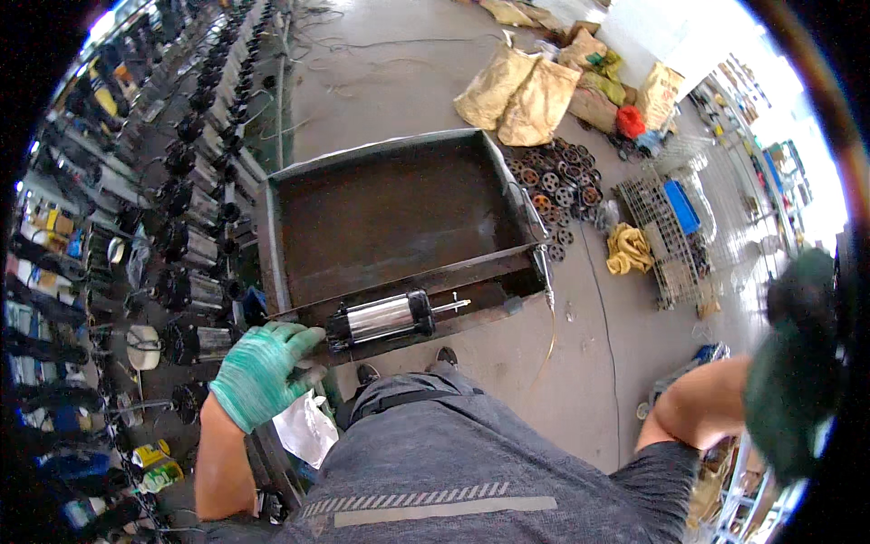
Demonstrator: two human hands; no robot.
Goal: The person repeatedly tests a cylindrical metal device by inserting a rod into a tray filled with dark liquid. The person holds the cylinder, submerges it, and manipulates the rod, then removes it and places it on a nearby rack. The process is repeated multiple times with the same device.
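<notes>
Polished steel cylinder with black end caps (381, 319) lying across near rim of rusty metal tray (399, 213). Green-gloved left hand (263, 370) clamped on its end; right hand (797, 381) raised aside, grip unclear. Probably heavy, rigid, slick; best held by caps.

One metal tray (299, 195), one motor cylinder (381, 318) on its rim, two burlap sacks (515, 91), one yellow cloth (629, 248).

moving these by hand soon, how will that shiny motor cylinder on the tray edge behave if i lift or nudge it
The motor cylinder looks like solid metal with dark end caps, so probably heavy for its size and stiff. Its round polished body may roll or slip on the narrow rim of the metal tray. The left hand, gloved, steadies one end; the thin shaft could snag.
</notes>
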